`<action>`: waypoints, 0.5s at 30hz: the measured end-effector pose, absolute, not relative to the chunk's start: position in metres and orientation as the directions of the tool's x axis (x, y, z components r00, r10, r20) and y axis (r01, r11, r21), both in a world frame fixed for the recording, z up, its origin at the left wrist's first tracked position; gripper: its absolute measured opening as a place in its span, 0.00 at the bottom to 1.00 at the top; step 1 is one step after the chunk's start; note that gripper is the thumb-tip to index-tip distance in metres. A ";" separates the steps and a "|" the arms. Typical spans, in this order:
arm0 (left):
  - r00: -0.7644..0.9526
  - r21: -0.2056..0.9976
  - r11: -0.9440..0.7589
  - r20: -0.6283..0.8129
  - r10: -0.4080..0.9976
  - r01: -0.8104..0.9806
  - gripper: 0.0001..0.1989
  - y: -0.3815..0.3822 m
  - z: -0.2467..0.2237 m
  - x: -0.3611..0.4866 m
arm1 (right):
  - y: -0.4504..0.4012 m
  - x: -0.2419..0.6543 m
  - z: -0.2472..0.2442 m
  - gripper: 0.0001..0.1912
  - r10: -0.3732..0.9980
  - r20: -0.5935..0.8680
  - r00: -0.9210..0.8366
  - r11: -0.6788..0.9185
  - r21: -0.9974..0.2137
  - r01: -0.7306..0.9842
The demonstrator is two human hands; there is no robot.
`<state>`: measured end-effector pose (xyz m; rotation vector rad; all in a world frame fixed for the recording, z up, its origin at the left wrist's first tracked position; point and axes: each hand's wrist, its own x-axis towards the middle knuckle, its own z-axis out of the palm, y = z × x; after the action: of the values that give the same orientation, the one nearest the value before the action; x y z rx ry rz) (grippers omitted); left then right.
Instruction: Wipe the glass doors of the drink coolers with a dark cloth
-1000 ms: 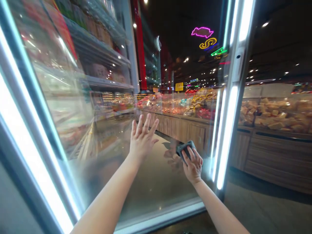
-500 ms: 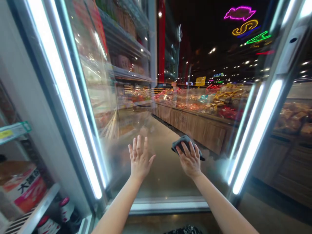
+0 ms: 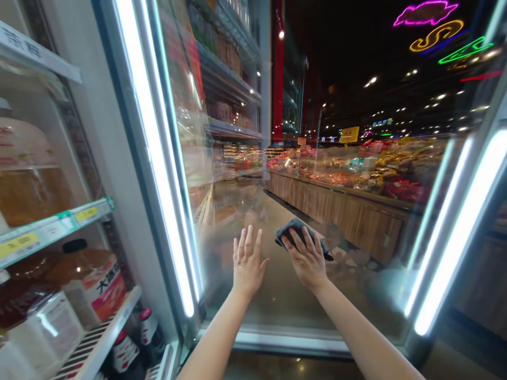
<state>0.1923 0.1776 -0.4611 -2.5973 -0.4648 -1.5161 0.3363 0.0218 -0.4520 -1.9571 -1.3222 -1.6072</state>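
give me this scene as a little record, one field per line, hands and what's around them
left hand: fingers spread, palm toward the glass door; contact unclear
right hand: fingers spread over a dark cloth, holding it at the glass door
lighting: light strips along both door sides
left side: shelves with bottles and price tags
beyond the door: wooden counter with heaped goods
upper right: neon signs

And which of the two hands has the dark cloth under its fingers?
The right hand: it covers part of the dark cloth, while the left hand has none.
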 end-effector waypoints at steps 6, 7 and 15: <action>0.435 0.070 -0.935 0.872 0.227 0.347 0.43 0.198 -0.486 0.167 | 0.008 0.360 -0.447 0.33 0.218 0.966 0.141 -0.644 0.033 0.764; 0.427 0.078 -0.931 0.873 0.237 0.356 0.43 0.201 -0.490 0.164 | 0.020 0.357 -0.432 0.34 0.165 0.973 0.163 -0.651 -0.017 0.759; 0.376 0.152 -0.889 0.866 0.331 0.433 0.47 0.214 -0.511 0.155 | 0.113 0.307 -0.428 0.35 0.514 0.852 -0.096 -0.401 0.337 0.852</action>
<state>0.1549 0.2135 -0.5108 -2.5213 -0.7021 -1.5495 0.3066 0.1133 -0.4282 -1.8637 -1.4937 -1.4950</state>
